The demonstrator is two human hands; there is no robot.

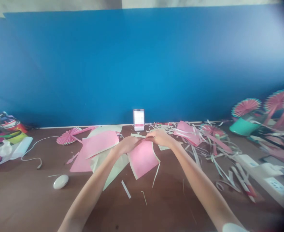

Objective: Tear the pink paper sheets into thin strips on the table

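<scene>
A pink sheet of paper (144, 161) with pale edges lies at a slant on the brown table in front of me. My left hand (128, 144) is closed on its upper left edge, fingers pointing right. From the other side my right hand (160, 138) pinches the upper right edge, its fingertips close to those of the left. The fingers hide the sheet's top edge. A thin pale paper strip (156, 174) hangs off the right corner. Left of the hands, more pink sheets (100, 144) overlap a pale green sheet (115, 170).
A phone (138, 120) stands against the blue partition (142, 64). A white mouse (61, 182) and a pink paper fan (68, 137) are at left. Rightward lie paper scraps (187, 132), pens (243, 182), a power strip (274, 183), a green tape roll (244, 126) and more fans (247, 108).
</scene>
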